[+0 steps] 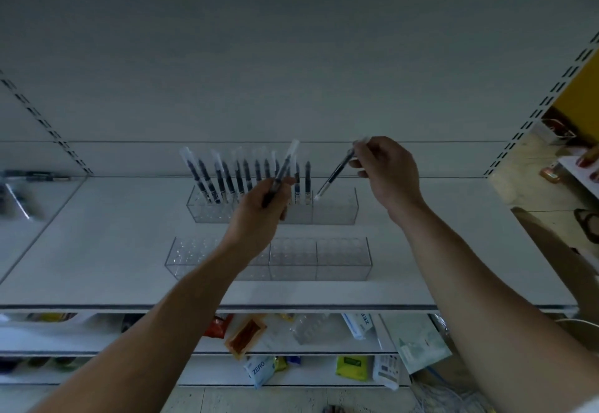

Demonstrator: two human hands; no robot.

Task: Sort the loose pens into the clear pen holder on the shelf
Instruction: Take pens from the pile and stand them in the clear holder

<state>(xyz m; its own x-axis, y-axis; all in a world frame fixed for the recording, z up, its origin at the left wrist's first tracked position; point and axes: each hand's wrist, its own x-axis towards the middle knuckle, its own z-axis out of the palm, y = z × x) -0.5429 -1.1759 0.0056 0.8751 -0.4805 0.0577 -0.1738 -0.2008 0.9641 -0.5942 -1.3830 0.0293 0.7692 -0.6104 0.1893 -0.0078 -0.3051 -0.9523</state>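
A person's two bare hands work over a white shelf (97, 266). The right hand (384, 172) pinches a pen (335, 174) by its upper end, tilted, its pale tip at the empty right end of the rear holder (337, 210). The left hand (259, 208) is closed around a second pen (281, 174), held slanted in front of the row of pens (227, 172) standing upright in that holder's left and middle sections. A front holder (343, 258), clear and without pens, sits nearer the shelf's front edge. Packets (246, 334) lie on lower shelves.
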